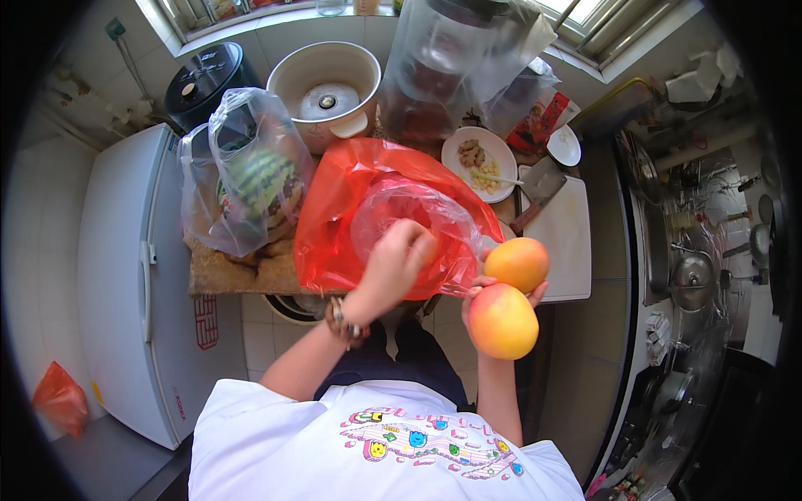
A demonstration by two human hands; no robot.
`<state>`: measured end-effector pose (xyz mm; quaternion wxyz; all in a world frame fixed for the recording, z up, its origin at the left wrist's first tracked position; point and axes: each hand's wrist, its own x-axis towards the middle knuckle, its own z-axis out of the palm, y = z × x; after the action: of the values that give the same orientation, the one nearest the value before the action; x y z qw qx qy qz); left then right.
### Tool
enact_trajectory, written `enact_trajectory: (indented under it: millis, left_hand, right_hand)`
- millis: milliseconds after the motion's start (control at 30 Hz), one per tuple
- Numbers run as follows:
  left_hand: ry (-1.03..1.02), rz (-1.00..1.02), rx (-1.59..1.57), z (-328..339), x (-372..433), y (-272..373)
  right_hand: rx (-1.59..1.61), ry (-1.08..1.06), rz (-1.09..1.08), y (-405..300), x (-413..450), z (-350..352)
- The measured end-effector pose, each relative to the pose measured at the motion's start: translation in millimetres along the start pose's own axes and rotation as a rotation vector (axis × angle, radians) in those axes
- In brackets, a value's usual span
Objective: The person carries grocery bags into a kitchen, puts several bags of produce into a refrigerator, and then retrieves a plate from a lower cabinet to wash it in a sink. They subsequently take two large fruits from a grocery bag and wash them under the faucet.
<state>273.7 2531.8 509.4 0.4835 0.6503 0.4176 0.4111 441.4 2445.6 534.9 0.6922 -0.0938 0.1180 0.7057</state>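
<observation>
Two yellow-red mangoes, one (517, 264) farther from me and one (503, 321) nearer, rest in my right hand (476, 293), its fingers showing around them. My left hand (401, 253), with a beaded bracelet (343, 324) on the wrist, is over the opening of a clear plastic bag (376, 213). That bag lies inside a red plastic bag (332, 188) on the table. The left fingers are curled; whether they pinch the bag or something in it cannot be told. An orange-toned shape beside those fingers is partly hidden.
At left, a bagged watermelon (260, 178) sits near a white pot (369, 69). Behind the red bag stands a plastic-wrapped appliance (426, 81). To the right are a plate (454, 141) with ginger and chopped pieces, a cleaver (544, 185) and a white cutting board (570, 250).
</observation>
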Motion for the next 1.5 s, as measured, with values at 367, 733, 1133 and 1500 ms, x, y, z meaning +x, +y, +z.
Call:
enact_trajectory:
  millis: [367,733,1133,1500]
  left_hand:
    - [-0.121,-0.026,0.764,68,43,-132]
    - [-0.305,-0.228,0.528,-4,36,-55]
    - [-0.267,-0.304,-0.816,-59,-4,0]
    - [-0.123,-0.423,-1.572,-36,-18,-2]
  right_hand:
    - [-0.037,-0.13,-0.048,-23,-21,-13]
    - [-0.197,-0.022,0.058,1,-1,-14]
    - [-0.183,0.013,0.016,20,13,18]
    - [-0.362,0.135,0.116,34,23,31]
